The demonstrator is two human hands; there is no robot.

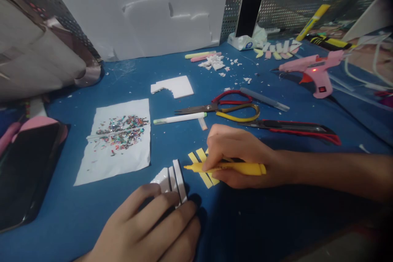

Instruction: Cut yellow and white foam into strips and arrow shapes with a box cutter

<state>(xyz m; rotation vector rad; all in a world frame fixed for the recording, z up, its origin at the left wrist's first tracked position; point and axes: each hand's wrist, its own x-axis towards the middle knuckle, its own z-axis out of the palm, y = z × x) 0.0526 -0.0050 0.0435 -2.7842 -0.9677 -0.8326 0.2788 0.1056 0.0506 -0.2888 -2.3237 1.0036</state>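
Note:
My right hand is closed around a yellow marker, held level with its tip pointing left toward several white foam strips. Yellow-coloured strips lie under and beside that hand. My left hand rests at the near edge of the blue table, fingers stretched out flat and pressing on the near ends of the white strips.
A white paper with glitter, a white pen, scissors, a box cutter, a pink glue gun, a foam piece, a large foam sheet, a propped phone and a dark phone at left.

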